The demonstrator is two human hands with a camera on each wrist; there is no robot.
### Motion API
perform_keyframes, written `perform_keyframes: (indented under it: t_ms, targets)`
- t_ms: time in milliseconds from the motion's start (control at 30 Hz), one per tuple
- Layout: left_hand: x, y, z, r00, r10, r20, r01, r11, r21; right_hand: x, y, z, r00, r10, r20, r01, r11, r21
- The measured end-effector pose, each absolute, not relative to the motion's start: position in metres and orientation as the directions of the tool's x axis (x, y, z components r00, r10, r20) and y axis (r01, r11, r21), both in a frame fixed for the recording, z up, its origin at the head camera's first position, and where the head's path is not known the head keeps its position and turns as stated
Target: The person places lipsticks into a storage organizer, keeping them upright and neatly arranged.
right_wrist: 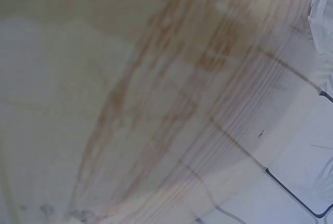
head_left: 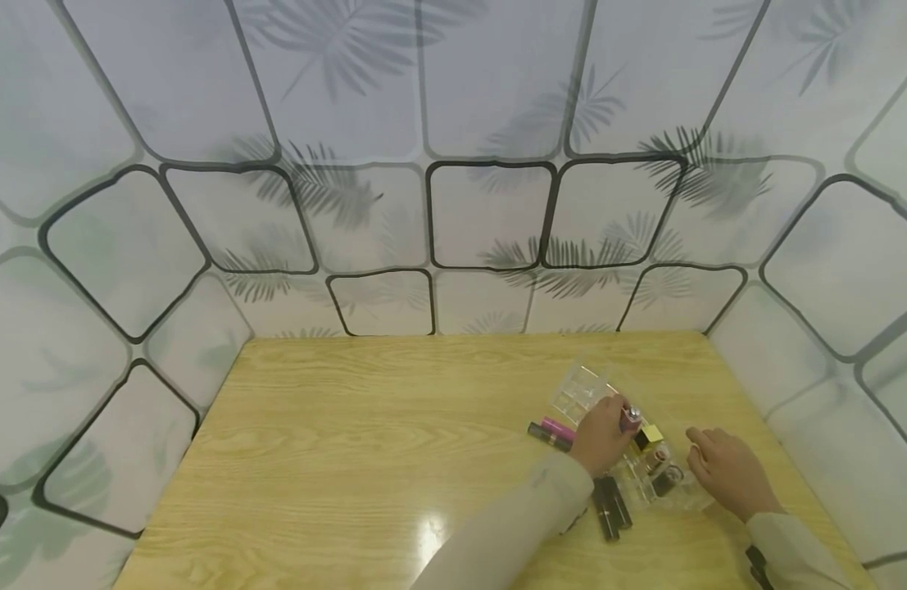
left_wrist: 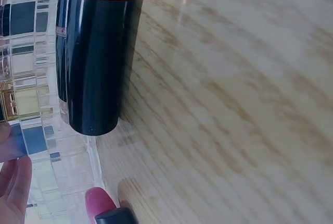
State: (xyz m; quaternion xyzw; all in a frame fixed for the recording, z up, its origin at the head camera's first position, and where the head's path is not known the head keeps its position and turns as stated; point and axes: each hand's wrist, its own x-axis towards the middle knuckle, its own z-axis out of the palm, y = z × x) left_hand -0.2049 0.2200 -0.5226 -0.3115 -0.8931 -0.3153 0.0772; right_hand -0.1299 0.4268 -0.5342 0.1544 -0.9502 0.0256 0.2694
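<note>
A clear plastic organizer (head_left: 582, 392) with small compartments stands on the right side of the table. My left hand (head_left: 603, 434) is over its middle and pinches a small reddish-purple tube (head_left: 630, 419) with a silvery top. In the left wrist view, the fingers (left_wrist: 18, 187) show at the lower left beside the organizer. A gold-and-black lipstick (head_left: 648, 437) and a dark round-topped tube (head_left: 668, 480) sit in nearby compartments. My right hand (head_left: 729, 467) is at the organizer's right side, its fingers loosely bent close to the clear wall; the right wrist view does not show it.
Two black tubes (head_left: 609, 506) lie on the wooden table (head_left: 350, 459) in front of the organizer. Left of it lie a magenta tube (head_left: 558, 428) and a dark tube (head_left: 547, 435). Patterned cloth walls (head_left: 482, 217) enclose the table at the back and sides.
</note>
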Motion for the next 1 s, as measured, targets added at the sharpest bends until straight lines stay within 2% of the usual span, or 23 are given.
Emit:
perform_keyframes:
  t_ms: [267, 367, 533, 733, 1000]
  targets:
    - [-0.206, 0.222, -0.528, -0.767, 0.532, 0.358, 0.641, 0.615, 0.459, -0.129, 0.424, -0.531, -0.814, -0.263, 0.517, -0.294, 0.956, 0.023]
    - [-0.202, 0.220, -0.525, -0.780, 0.521, 0.346, 0.626, 0.638, 0.449, -0.129, 0.422, -0.531, -0.807, -0.268, 0.527, -0.301, 0.953, 0.024]
    - [-0.189, 0.213, -0.516, -0.810, 0.487, 0.328, 0.586, 0.689, 0.425, -0.129, 0.423, -0.531, -0.798, -0.268, 0.540, -0.303, 0.953, 0.026]
    - [-0.166, 0.196, -0.510, -0.784, 0.499, 0.370, 0.616, 0.699, 0.363, -0.128, 0.423, -0.531, -0.799, -0.266, 0.539, -0.302, 0.953, 0.023]
    - [-0.140, 0.176, -0.516, -0.814, 0.506, 0.284, 0.575, 0.768, 0.280, -0.128, 0.424, -0.535, -0.788, -0.267, 0.554, -0.304, 0.952, 0.026]
